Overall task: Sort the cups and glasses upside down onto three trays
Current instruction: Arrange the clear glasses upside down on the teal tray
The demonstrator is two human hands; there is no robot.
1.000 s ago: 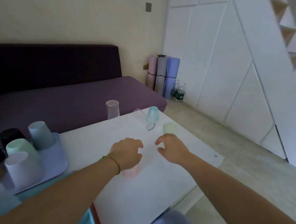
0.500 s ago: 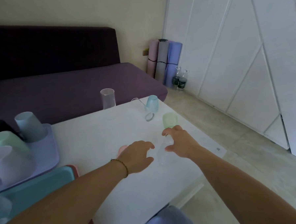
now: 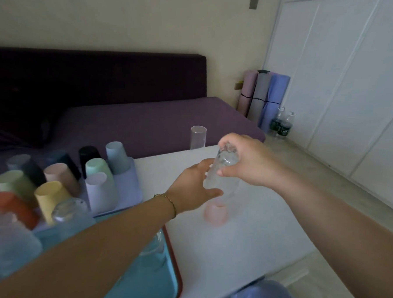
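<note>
My right hand [image 3: 248,159] grips a clear glass [image 3: 214,178] by its upper end and holds it above the white table [image 3: 241,249]. My left hand [image 3: 193,187] closes round the lower part of the same glass, thumb in front. Directly under it a pink cup [image 3: 214,212] stands upside down on the table. Another clear glass [image 3: 198,137] stands at the table's far edge. A lavender tray [image 3: 127,193] at the left carries several upside-down coloured cups. A teal tray [image 3: 152,281] in front of it holds upside-down clear glasses [image 3: 69,212].
A red tray rim [image 3: 175,268] shows beneath the teal tray's right edge. A purple sofa [image 3: 132,122] runs behind the table. Rolled mats [image 3: 263,95] and bottles [image 3: 281,126] stand on the floor at the far right, by white cabinet doors.
My right hand took the clear glass off the table and raised it. My left hand left the pink cup and came up onto the glass. The view swung left, showing the trays.
</note>
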